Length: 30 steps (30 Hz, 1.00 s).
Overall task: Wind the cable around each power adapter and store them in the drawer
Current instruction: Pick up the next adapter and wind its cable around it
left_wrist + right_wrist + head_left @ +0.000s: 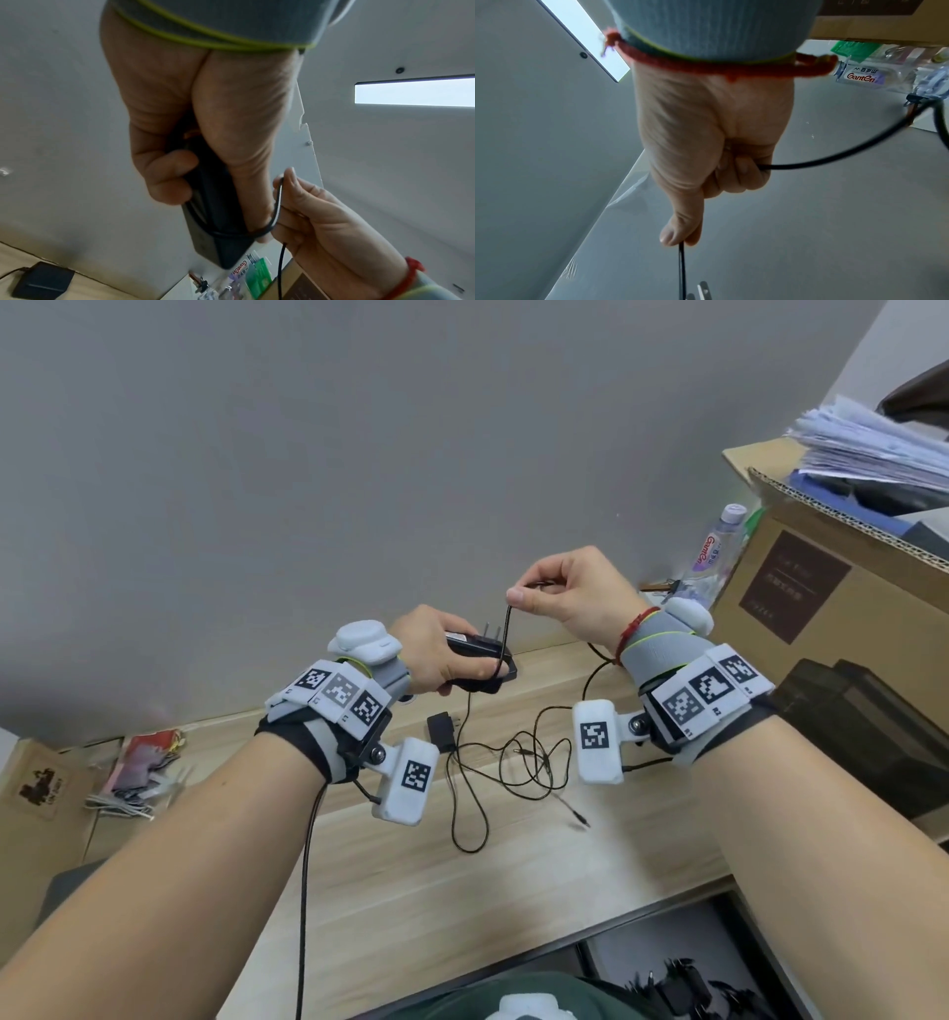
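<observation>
Adapter (475, 660): gripped in left hand (436, 654) above bench (411, 891), long axis level, running left to right, prongs up. Cable (506, 634): one turn round right end of adapter, rising straight to right hand (570, 598) just above and right; pinched between thumb and forefinger, other fingers (741, 174) curled. Slack on bench beside second adapter (440, 730). Next turn judged crosswise to long axis.

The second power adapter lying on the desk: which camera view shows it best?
The head view: the second power adapter lies whole on the desk, its prongs and cable visible. The left wrist view shows it at the lower left corner. The right wrist view misses it.
</observation>
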Motion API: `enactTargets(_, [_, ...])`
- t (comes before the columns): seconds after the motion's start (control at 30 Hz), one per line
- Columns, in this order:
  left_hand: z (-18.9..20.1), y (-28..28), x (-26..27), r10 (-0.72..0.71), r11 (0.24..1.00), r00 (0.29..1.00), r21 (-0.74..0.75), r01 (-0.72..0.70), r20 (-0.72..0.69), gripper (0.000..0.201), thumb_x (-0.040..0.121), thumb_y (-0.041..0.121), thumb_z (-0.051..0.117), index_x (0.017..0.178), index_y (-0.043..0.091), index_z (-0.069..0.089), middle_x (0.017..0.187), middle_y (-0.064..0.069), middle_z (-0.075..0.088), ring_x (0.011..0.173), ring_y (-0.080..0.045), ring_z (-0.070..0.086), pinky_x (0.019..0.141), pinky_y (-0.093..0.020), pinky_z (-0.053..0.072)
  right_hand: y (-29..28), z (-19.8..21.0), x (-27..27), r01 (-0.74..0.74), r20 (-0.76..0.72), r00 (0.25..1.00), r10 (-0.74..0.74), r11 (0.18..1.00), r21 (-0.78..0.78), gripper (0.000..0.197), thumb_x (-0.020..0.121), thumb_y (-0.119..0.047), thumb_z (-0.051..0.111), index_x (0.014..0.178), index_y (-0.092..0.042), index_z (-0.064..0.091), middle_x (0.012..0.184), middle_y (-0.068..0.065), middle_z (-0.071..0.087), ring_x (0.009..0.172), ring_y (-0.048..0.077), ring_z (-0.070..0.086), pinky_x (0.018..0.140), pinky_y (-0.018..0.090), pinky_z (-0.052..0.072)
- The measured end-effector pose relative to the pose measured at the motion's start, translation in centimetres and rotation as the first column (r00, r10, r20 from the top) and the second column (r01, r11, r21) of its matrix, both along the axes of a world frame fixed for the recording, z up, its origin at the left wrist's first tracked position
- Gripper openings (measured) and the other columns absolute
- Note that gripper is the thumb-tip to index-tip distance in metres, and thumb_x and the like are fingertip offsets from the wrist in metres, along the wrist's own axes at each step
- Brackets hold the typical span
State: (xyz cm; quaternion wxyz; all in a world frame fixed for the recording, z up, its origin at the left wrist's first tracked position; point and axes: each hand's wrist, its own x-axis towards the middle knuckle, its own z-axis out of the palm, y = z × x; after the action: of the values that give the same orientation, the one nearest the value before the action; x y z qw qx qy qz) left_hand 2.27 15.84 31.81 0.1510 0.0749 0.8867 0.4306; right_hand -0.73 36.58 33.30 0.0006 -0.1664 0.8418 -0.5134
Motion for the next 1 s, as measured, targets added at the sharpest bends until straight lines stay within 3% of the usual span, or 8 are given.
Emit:
enactTargets(0.1, [0.5,0.5,0.2,-0.053,0.998,0.999,0.045,0.054,-0.013,0.027,0.064,0.050,0.084,0.075,0.028,0.073,0.062,-0.001,0.068,0.043,-0.018,0.051,0.051,-0.028,0.043,-0.2,-0.2,-0.3,-0.006,0.011,1.000,0.006,1.000,-0.006,0.012,0.089,-0.018,0.072,0.082,-0.009,0.068,0.044,-0.020,0.054,0.045,-0.007,0.047,0.055,0.003,0.036])
enactTargets(0.23, [1.5,1.1,0.4,-0.069,0.988,0.996,0.131,0.076,-0.057,0.014,0.074,0.031,0.084,0.075,0.024,0.073,0.058,-0.002,0.065,0.043,-0.019,0.048,0.042,-0.022,0.040,-0.3,-1.6,-0.8,-0.015,0.007,1.000,0.015,1.000,-0.027,0.015,0.091,-0.022,0.069,0.081,-0.011,0.070,0.064,-0.008,0.061,0.058,-0.003,0.049,0.066,0.012,0.042])
enactTargets(0.37, [2.2,1.2,-0.1,0.010,0.966,0.995,0.259,0.017,-0.102,0.014,0.078,0.022,0.082,0.084,0.015,0.072,0.056,0.001,0.064,0.042,-0.014,0.050,0.042,-0.019,0.040,-0.7,-3.0,-0.5,-0.009,0.027,1.000,0.009,1.000,-0.029,0.026,0.100,-0.023,0.056,0.086,-0.006,0.070,0.053,-0.018,0.049,0.051,-0.004,0.040,0.054,0.013,0.033])
enactTargets(0.5, [2.1,1.1,-1.1,0.140,0.928,0.982,0.364,-0.084,-0.130,0.027,0.077,0.027,0.083,0.085,0.005,0.068,0.057,-0.003,0.065,0.043,-0.020,0.049,0.045,-0.023,0.039,-1.1,-3.4,0.2,-0.032,0.084,0.996,0.027,0.998,0.051,0.027,0.102,-0.023,0.052,0.087,-0.008,0.069,0.041,-0.018,0.040,0.042,-0.001,0.035,0.047,0.011,0.025])
enactTargets(0.67, [1.6,0.8,-2.4,0.290,0.874,0.952,0.432,-0.222,-0.098,0.029,0.075,0.025,0.085,0.071,0.012,0.059,0.050,0.005,0.061,0.048,-0.023,0.050,0.049,-0.029,0.041,-2.3,-3.6,1.0,-0.137,0.102,0.987,0.125,0.983,0.121,0.024,0.100,-0.035,0.053,0.092,-0.028,0.075,0.065,0.000,0.040,0.062,0.015,0.036,0.049,0.016,0.035])
enactTargets(0.77, [1.2,0.4,-2.8,0.320,0.873,0.943,0.415,-0.256,-0.092,0.031,0.075,0.026,0.085,0.068,0.014,0.057,0.050,0.005,0.062,0.045,-0.022,0.049,0.047,-0.027,0.042,-2.5,-3.3,1.1,-0.147,0.112,0.985,0.130,0.976,0.158,0.020,0.098,-0.035,0.057,0.094,-0.029,0.077,0.060,0.002,0.042,0.059,0.017,0.039,0.050,0.014,0.038])
enactTargets(0.87, [0.6,-0.2,-3.4,0.339,0.883,0.936,0.375,-0.281,-0.096,0.033,0.070,0.032,0.088,0.069,0.015,0.059,0.057,0.000,0.064,0.046,-0.023,0.052,0.053,-0.033,0.046,-2.6,-3.1,1.2,-0.180,0.129,0.979,0.158,0.965,0.189,0.020,0.094,-0.042,0.061,0.090,-0.032,0.078,0.067,0.010,0.055,0.063,0.016,0.047,0.061,0.025,0.040])
enactTargets(1.0, [-0.3,-0.9,-3.5,0.309,0.932,0.945,0.235,-0.277,-0.110,0.039,0.065,0.045,0.088,0.073,0.018,0.062,0.064,-0.003,0.068,0.048,-0.020,0.057,0.054,-0.032,0.048,-2.6,-1.8,1.5,-0.194,0.095,0.979,0.181,0.969,0.152,0.020,0.092,-0.038,0.066,0.084,-0.025,0.079,0.062,0.008,0.037,0.058,0.019,0.030,0.050,0.026,0.025])
